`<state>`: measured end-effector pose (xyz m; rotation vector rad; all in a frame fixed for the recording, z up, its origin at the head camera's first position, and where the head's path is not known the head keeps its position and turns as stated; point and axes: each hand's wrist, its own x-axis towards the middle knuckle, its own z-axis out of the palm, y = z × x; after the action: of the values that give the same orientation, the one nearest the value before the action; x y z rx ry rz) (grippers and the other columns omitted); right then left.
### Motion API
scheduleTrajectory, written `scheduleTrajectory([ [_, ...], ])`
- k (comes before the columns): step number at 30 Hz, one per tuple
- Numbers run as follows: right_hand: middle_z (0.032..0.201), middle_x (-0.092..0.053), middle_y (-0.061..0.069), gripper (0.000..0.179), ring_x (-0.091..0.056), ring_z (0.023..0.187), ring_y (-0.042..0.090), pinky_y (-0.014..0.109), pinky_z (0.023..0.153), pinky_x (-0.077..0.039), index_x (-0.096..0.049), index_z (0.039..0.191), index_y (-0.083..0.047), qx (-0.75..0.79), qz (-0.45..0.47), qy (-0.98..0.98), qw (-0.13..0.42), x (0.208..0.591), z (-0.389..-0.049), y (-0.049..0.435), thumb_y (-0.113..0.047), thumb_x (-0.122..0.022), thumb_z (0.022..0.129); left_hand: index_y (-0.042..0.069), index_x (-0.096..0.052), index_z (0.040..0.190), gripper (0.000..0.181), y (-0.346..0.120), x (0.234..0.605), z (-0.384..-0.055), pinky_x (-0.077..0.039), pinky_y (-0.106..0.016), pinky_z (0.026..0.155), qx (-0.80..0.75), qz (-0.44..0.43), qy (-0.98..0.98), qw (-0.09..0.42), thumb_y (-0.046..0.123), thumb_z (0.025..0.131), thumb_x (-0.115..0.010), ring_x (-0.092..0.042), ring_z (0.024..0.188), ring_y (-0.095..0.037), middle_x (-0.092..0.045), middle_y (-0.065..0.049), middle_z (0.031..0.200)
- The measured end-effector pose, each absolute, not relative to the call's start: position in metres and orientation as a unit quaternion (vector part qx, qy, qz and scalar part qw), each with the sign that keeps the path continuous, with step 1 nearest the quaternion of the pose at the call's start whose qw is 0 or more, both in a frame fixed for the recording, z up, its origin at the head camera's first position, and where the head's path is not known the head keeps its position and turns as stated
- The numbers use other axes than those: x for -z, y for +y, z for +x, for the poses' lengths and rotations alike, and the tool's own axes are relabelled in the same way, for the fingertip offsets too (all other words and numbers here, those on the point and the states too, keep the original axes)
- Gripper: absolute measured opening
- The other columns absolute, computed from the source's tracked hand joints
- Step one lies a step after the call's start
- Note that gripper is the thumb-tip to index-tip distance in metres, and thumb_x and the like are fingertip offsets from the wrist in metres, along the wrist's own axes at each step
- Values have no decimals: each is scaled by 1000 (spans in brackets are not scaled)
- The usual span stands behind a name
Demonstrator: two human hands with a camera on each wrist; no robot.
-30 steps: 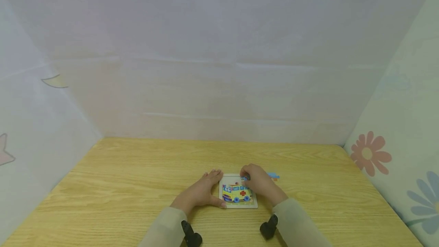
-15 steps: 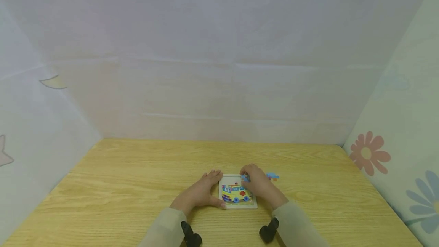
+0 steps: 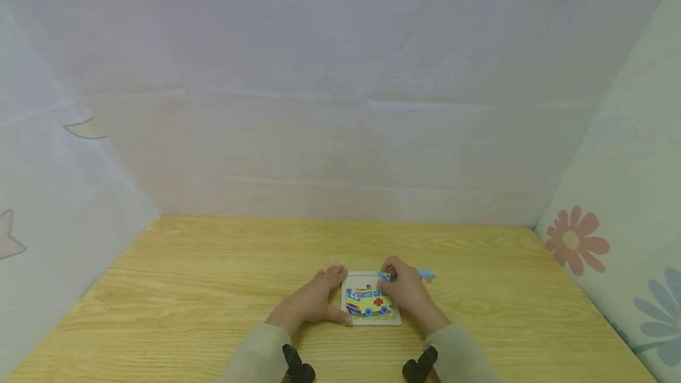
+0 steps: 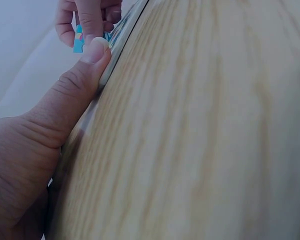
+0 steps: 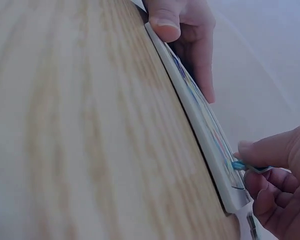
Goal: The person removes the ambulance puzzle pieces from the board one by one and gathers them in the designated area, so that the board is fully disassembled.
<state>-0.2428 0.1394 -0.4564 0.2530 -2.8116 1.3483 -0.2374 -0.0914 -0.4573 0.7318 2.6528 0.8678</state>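
Note:
A small white-framed jigsaw puzzle (image 3: pixel 372 322) with a yellow ambulance picture lies on the table in the head view. My left hand (image 3: pixel 317 297) is spread along its left side, thumb on the near corner and fingers at the far one. Over the puzzle's far right part, my right hand (image 3: pixel 407 288) pinches a blue puzzle piece (image 3: pixel 385 276) between thumb and fingers. The left wrist view shows this piece (image 4: pixel 78 44) tilted up, off the board. In the right wrist view the piece's tip (image 5: pixel 237 165) is close to the board; contact cannot be told.
Beyond the right hand lie blue and orange puzzle pieces (image 3: pixel 427 275), partly hidden by it. The wooden table (image 3: pixel 213 270) reaches back to a pale cloth wall (image 3: pixel 340 135), with patterned cloth (image 3: pixel 612 194) at the sides.
My right hand has shifted slightly and the piece in its fingers has turned, showing more of its face. The left hand stays in place on the puzzle.

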Motion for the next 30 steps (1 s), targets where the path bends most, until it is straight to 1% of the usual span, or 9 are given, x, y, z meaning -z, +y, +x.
scheduleTrajectory([
  [3, 74, -52, 2, 19, -45, 66, 15, 25, 56, -40, -59, 93, -10, -471, 55, -880, 0, 457, -244, 140, -10, -72, 80, 5, -29, 145, 107, -91, 458, -238, -14, -54, 113, -300, 251, 911, 129, 54, 63, -76, -10, 142, -34, -20, -11, 154],
  [7, 75, -53, 4, 23, -47, 64, 15, 24, 54, -41, -61, 99, -6, -565, 4, -825, -25, 458, -246, 141, -11, -72, 80, 7, -28, 146, 108, -91, 460, -238, -14, -53, 113, -296, 248, 914, 128, 56, 62, -76, -10, 142, -33, -20, -10, 154],
  [12, 76, -64, 6, 24, -53, 61, 14, 22, 52, -43, -61, 104, 0, -644, -32, -763, -36, 454, -245, 141, -8, -68, 83, 6, -28, 146, 109, -91, 460, -238, -14, -52, 113, -294, 247, 915, 126, 56, 62, -76, -10, 142, -33, -19, -10, 154],
  [14, 79, -65, 6, 24, -53, 62, 14, 22, 52, -43, -61, 106, 1, -660, -40, -750, -38, 452, -245, 141, -8, -67, 84, 7, -28, 146, 108, -91, 459, -238, -14, -53, 113, -294, 247, 915, 127, 56, 62, -76, -10, 142, -33, -19, -10, 154],
  [17, 82, -64, 5, 26, -52, 64, 14, 21, 54, -44, -61, 108, 1, -667, -52, -742, -33, 451, -245, 144, -11, -65, 85, 6, -28, 146, 107, -91, 458, -237, -15, -54, 112, -295, 247, 914, 127, 55, 63, -76, -10, 141, -35, -20, -10, 154],
  [20, 87, -62, 3, 27, -53, 70, 13, 21, 59, -46, -62, 109, 1, -668, -63, -741, -22, 451, -245, 146, -13, -65, 86, 6, -28, 146, 107, -91, 458, -237, -16, -55, 112, -294, 249, 914, 128, 54, 63, -76, -10, 141, -37, -19, -10, 154],
  [23, 89, -63, 2, 27, -54, 73, 12, 21, 62, -48, -62, 108, 2, -672, -73, -737, -7, 451, -245, 149, -12, -64, 86, 6, -27, 146, 107, -92, 459, -238, -16, -55, 112, -292, 251, 914, 128, 54, 63, -76, -10, 141, -36, -19, -10, 154],
  [30, 86, -64, 0, 27, -57, 72, 12, 21, 62, -50, -61, 109, 7, -684, -79, -725, 16, 450, -243, 158, -7, -63, 86, 6, -27, 146, 108, -93, 462, -239, -16, -54, 112, -293, 253, 913, 127, 55, 63, -76, -9, 141, -35, -19, -10, 154],
])
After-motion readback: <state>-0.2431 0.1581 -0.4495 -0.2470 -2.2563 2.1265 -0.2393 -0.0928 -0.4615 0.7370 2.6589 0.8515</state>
